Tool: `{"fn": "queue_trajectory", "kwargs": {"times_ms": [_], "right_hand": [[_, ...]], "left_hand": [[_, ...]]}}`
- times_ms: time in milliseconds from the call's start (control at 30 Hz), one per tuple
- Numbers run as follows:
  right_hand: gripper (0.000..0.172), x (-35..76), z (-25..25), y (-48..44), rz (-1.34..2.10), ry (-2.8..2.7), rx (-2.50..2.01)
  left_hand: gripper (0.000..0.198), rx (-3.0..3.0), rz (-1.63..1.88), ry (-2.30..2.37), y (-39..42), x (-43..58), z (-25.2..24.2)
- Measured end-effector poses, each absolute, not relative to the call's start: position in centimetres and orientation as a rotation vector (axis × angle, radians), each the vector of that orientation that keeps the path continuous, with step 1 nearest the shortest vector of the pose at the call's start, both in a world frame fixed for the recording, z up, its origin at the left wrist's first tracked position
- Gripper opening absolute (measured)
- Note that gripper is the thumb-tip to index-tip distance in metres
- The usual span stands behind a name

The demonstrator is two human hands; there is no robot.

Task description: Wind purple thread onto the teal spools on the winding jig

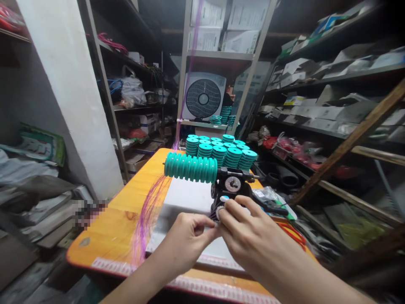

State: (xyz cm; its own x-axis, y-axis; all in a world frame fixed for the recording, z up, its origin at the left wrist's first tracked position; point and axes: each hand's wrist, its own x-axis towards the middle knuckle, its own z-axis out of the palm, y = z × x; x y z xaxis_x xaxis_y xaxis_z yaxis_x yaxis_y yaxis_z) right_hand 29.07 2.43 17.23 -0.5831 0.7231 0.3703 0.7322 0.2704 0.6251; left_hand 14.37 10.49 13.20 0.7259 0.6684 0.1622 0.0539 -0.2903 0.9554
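A black winding machine [232,185] with a round dial stands on the orange table [126,202]. A row of teal spools [190,167] sits on its horizontal shaft to the left. My left hand [186,236] pinches something small at the machine's base. My right hand [243,230] has its fingers closed on a small round knob there. Thin purple lines [148,207] run from overhead down across the table to the spools.
Stacks of teal spools [221,152] stand behind the machine. A white sheet [186,202] lies under my hands. A white fan [204,97] sits on the middle shelf. Shelves of boxes line both sides; a wooden beam [348,143] slants at right.
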Motion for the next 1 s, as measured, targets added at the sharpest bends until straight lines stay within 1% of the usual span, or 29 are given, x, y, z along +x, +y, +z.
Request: {"fn": "queue_trajectory", "kwargs": {"times_ms": [100, 167, 233, 300, 367, 467, 633, 833, 1000], "right_hand": [[0.006, 29.3, 17.1, 2.5, -1.197, -2.509, -1.373], [0.007, 29.7, 17.4, 2.5, -1.017, -2.483, -1.336], [0.005, 30.2, 17.8, 2.4, -0.768, -2.375, -1.333], [0.011, 30.6, 18.0, 2.3, -0.571, -2.221, -1.333], [0.020, 30.7, 17.9, 2.2, -0.481, -2.101, -1.297], [0.024, 30.5, 17.5, 2.1, -0.403, -2.024, -1.227], [0.016, 30.1, 17.5, 2.5, -0.316, -1.967, -1.199], [0.017, 30.5, 17.3, 3.0, -0.272, -1.973, -1.209], [0.020, 30.8, 17.4, 3.0, -0.281, -2.018, -1.200]], "left_hand": [[0.026, 1.851, 0.718, 0.595, 10.6, 14.4, 12.8], [0.026, 1.741, 0.720, 0.578, 10.7, 14.4, 12.6], [0.027, 1.520, 0.694, 0.548, 10.9, 14.3, 12.6], [0.029, 1.291, 0.650, 0.508, 10.9, 14.3, 12.7], [0.032, 1.122, 0.619, 0.450, 10.7, 14.3, 12.7], [0.033, 0.991, 0.591, 0.356, 10.4, 14.5, 12.8], [0.032, 0.917, 0.578, 0.301, 10.2, 14.8, 12.9], [0.035, 0.970, 0.613, 0.338, 10.7, 15.2, 12.5], [0.032, 1.030, 0.654, 0.353, 11.0, 15.2, 12.2]]}}
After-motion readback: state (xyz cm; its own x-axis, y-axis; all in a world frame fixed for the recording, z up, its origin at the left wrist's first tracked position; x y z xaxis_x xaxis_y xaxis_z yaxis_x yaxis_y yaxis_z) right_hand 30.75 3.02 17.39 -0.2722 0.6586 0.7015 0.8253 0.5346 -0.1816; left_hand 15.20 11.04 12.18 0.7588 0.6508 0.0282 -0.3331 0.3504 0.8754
